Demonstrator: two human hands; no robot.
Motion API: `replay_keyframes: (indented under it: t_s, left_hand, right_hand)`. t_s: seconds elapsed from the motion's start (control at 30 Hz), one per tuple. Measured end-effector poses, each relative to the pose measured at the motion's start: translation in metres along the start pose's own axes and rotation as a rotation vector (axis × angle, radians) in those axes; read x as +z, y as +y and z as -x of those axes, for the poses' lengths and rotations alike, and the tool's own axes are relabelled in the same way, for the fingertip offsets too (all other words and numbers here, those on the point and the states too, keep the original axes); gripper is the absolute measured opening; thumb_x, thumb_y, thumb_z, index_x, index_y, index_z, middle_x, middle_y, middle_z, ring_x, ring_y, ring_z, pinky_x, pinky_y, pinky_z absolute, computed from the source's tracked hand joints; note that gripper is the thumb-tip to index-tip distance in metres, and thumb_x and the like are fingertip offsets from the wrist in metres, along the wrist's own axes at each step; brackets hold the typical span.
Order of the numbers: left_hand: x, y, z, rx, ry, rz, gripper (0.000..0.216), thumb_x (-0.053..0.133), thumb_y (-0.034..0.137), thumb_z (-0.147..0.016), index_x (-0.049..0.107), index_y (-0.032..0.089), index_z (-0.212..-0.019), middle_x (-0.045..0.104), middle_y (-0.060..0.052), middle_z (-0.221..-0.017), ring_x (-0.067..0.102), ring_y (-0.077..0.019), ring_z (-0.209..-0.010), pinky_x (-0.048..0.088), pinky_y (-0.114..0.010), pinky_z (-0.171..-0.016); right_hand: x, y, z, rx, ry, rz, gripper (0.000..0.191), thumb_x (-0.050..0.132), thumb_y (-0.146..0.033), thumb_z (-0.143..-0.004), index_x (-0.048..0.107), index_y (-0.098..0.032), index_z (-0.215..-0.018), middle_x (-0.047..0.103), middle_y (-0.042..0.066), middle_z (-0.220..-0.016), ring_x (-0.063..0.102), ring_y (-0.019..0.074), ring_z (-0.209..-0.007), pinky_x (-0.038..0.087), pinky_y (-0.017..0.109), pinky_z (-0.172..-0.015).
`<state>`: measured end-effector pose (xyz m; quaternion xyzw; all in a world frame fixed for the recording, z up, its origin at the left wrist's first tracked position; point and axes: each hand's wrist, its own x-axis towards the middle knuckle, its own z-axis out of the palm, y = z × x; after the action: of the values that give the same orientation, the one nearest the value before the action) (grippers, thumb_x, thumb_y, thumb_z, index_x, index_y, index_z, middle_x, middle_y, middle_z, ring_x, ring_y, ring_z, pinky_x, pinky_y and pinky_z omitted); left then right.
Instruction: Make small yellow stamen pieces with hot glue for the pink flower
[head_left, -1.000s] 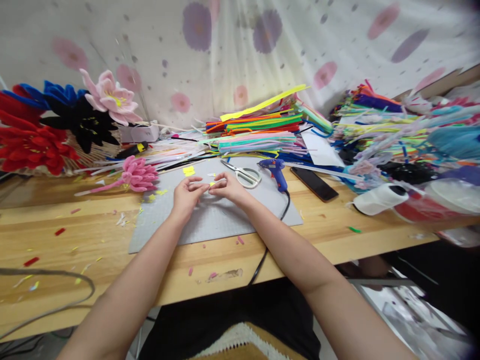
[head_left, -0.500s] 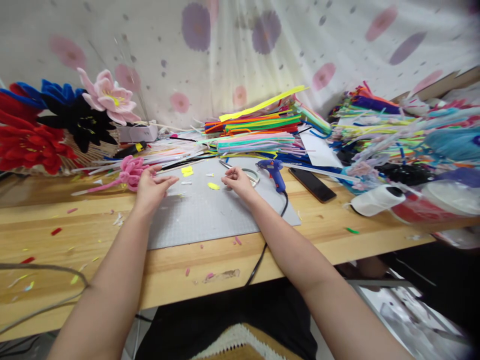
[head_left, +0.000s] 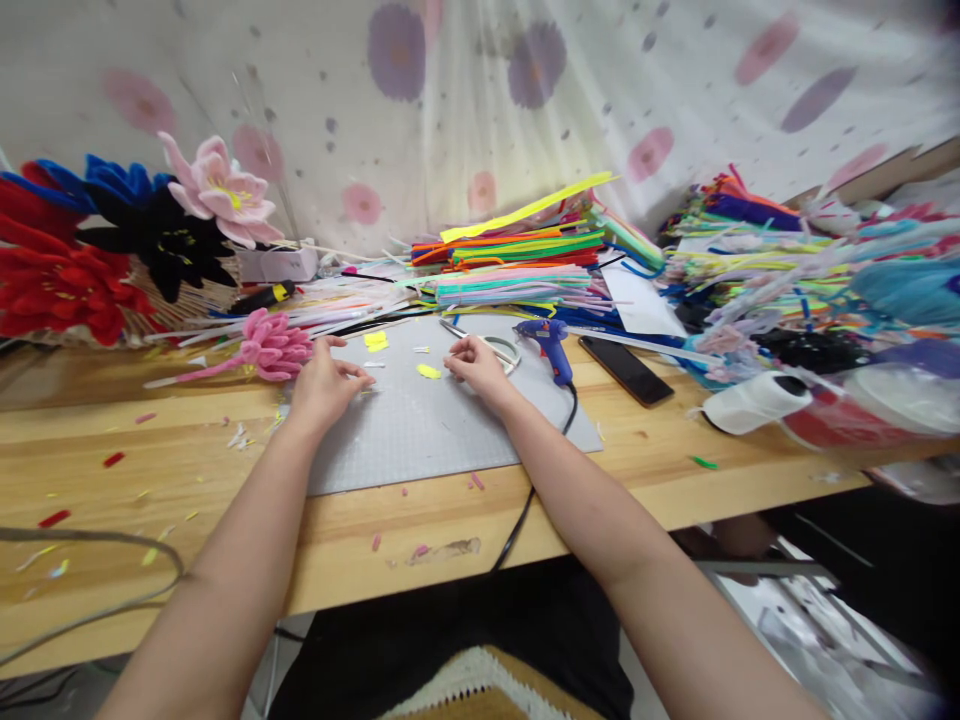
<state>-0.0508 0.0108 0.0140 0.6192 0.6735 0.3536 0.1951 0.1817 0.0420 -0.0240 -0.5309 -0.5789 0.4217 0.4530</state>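
Observation:
My left hand (head_left: 326, 385) is over the left part of the grey cutting mat (head_left: 420, 445). Its fingers are apart, with the tips close to small thin pale pieces (head_left: 373, 365). Beside its wrist lies a pink pipe-cleaner flower (head_left: 274, 347) on a stem. My right hand (head_left: 478, 370) rests low over the mat with fingers curled together; anything between them is too small to make out. Just left of it lies a yellow fuzzy piece (head_left: 428, 371). A pair of scissors (head_left: 506, 350) lies partly behind this hand. Another yellow piece (head_left: 376, 341) is farther back.
A blue glue gun (head_left: 551, 350) with a black cord sits at the mat's right, beside a phone (head_left: 626, 370). Bundles of pipe cleaners (head_left: 517, 250) are piled behind. Finished flowers (head_left: 217, 190) stand at left. A white spool (head_left: 756, 400) lies at right.
My left hand has moved right and slightly nearer to me, away from the pink flower, so more of the flower shows. My right hand has stayed almost in place.

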Motion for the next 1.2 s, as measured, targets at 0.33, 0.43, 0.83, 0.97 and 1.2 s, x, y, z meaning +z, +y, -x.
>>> replay_keyframes:
  t_s: [0.33, 0.43, 0.83, 0.97, 1.2]
  left_hand:
    - [0.004, 0.004, 0.005, 0.029, -0.067, 0.004, 0.055, 0.061, 0.020, -0.065, 0.045, 0.023, -0.118, 0.072, -0.002, -0.081, 0.063, -0.0189, -0.073, 0.040, -0.027, -0.067]
    - [0.004, 0.003, 0.005, -0.056, -0.070, 0.206, 0.054, 0.062, 0.015, -0.061, 0.051, 0.024, -0.113, 0.071, -0.001, -0.079, 0.060, -0.0166, -0.062, 0.039, -0.026, -0.063]
    - [0.008, -0.006, -0.001, 0.010, 0.235, 0.081, 0.036, 0.060, 0.030, -0.070, 0.050, 0.024, -0.105, 0.069, 0.000, -0.081, 0.059, -0.0157, -0.070, 0.040, -0.028, -0.070]
    - [0.009, -0.002, 0.000, -0.010, 0.258, 0.106, 0.042, 0.066, 0.030, -0.065, 0.047, 0.024, -0.101, 0.067, 0.002, -0.076, 0.058, -0.0157, -0.067, 0.041, -0.029, -0.072]
    - [0.010, -0.001, 0.004, 0.042, 0.277, 0.135, 0.026, 0.055, 0.027, -0.073, 0.047, 0.024, -0.098, 0.062, 0.003, -0.072, 0.052, -0.0121, -0.058, 0.039, -0.026, -0.064]
  right_hand:
    - [0.001, 0.003, -0.001, -0.029, -0.017, 0.047, 0.022, 0.058, -0.031, -0.065, 0.048, -0.019, -0.081, 0.053, -0.005, -0.064, 0.051, 0.0097, -0.059, 0.041, 0.024, -0.058]
    - [0.001, 0.005, -0.002, -0.028, -0.019, 0.051, 0.021, 0.057, -0.031, -0.066, 0.048, -0.020, -0.081, 0.054, -0.005, -0.064, 0.051, 0.0097, -0.058, 0.041, 0.024, -0.058]
    - [0.002, 0.004, 0.000, -0.021, 0.003, 0.063, 0.018, 0.057, -0.027, -0.066, 0.049, -0.020, -0.080, 0.056, -0.004, -0.067, 0.053, 0.0111, -0.063, 0.042, 0.025, -0.061]
    - [0.002, 0.001, 0.002, -0.030, 0.022, 0.085, 0.018, 0.056, -0.028, -0.066, 0.048, -0.020, -0.080, 0.055, -0.004, -0.066, 0.053, 0.0110, -0.063, 0.041, 0.025, -0.061]
    - [0.003, 0.000, 0.004, -0.062, 0.060, 0.146, 0.014, 0.054, -0.027, -0.069, 0.048, -0.022, -0.080, 0.057, -0.003, -0.070, 0.053, 0.0118, -0.066, 0.040, 0.026, -0.066]
